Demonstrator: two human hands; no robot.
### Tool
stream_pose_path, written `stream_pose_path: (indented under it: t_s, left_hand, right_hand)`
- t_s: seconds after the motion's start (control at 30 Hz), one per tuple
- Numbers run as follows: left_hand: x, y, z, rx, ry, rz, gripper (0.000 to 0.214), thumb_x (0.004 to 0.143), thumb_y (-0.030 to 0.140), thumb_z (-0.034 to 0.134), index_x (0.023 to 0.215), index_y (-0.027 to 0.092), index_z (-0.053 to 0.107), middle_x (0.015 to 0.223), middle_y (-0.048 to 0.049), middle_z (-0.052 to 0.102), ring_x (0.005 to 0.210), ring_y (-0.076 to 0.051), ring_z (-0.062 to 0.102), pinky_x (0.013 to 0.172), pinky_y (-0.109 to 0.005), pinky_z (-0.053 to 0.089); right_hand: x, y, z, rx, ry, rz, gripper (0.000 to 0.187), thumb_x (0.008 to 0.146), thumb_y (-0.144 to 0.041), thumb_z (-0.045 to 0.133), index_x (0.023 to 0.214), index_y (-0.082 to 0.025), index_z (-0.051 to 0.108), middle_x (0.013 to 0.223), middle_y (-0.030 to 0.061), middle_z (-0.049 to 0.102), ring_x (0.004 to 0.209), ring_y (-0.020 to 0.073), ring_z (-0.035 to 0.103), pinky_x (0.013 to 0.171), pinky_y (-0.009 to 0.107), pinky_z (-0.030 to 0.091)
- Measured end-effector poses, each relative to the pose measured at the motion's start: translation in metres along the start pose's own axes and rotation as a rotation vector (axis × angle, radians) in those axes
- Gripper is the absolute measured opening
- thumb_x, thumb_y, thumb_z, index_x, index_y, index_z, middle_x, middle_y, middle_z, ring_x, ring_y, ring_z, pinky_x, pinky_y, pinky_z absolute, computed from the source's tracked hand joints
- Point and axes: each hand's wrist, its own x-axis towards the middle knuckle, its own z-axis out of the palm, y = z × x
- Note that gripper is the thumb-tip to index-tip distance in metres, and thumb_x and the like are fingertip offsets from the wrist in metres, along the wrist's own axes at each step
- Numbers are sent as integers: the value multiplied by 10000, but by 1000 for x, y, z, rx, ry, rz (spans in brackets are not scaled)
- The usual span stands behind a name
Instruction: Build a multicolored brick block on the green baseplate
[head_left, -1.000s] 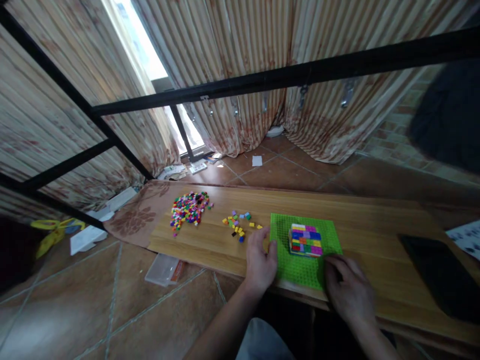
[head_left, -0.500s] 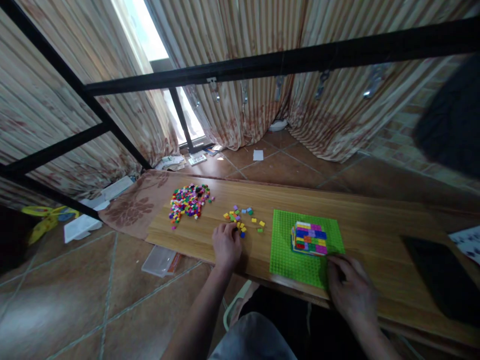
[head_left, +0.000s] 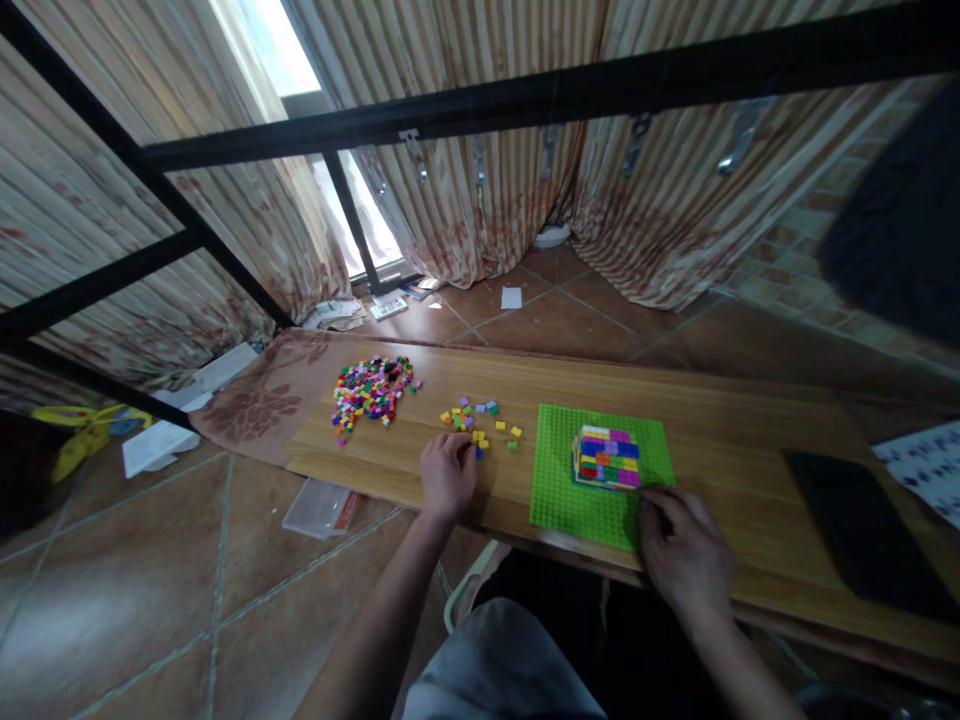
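Observation:
My left hand [head_left: 448,477] rests on the table with its fingers curled together, beside a small group of loose bricks. Yellow bricks [head_left: 480,439] and a blue brick [head_left: 479,453] lie right at its fingertips; whatever the fingers pinch is hidden. A green baseplate [head_left: 551,480] carries a low block of multicoloured bricks [head_left: 609,458]. Over the plate's front right corner, my right hand [head_left: 686,550] is closed, thumb and forefinger together near the block's corner. I cannot make out what is between them.
A larger heap of mixed bricks [head_left: 369,390] lies on the left of the wooden table [head_left: 720,420]. A dark flat object [head_left: 862,530] and a printed sheet [head_left: 926,475] are on the right. A clear plastic box [head_left: 315,507] is on the floor. A black metal rail [head_left: 480,110] crosses above.
The camera view has shifted slightly, so the whole scene sits a little higher and further left. Both hands keep nearly the same places beside the bricks and baseplate.

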Motion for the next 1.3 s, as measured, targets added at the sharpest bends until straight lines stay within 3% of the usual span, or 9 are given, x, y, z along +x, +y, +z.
stream_pose_path:
  t_s: [0.23,0.43,0.73,0.93,1.3]
  left_hand:
    - [29,-11,-5,7,125,-80,242,842,164,481,1013,171,651,965,-97,662,927,-219,597,856,-354,468]
    - [58,-27,-4,105,-43,35,479,734,6,442,1139,189,621,1098,-90,662,1032,-228,577,946,-355,436]
    - [33,-25,-6,-55,-45,54,522,722,21,462,1197,199,584,1036,-62,691,992,-209,609,916,-346,472]
    - [32,-20,-8,-72,-94,85,519,709,81,562,1210,213,584,1028,-49,696,979,-218,603,922,-360,471]
    - [27,-20,1,-187,-61,123,263,769,88,573,982,218,656,1058,-26,696,977,-182,610,902,-333,488]
  right_hand:
    - [0,2,1,14,6,-12,289,890,-364,453,930,-198,686,989,76,656,891,218,614,787,342,490]
    - [-1,3,2,25,20,-16,286,890,-369,455,931,-204,686,994,75,652,901,218,611,801,349,488]
    - [0,1,1,9,9,-3,291,889,-364,455,925,-195,690,996,74,658,890,216,615,785,337,489]
    - [0,0,1,8,8,9,284,887,-360,458,927,-196,687,995,70,658,891,214,615,785,332,490]
    - [1,0,1,40,10,-16,268,892,-335,459,917,-190,683,974,76,654,890,210,609,807,340,491]
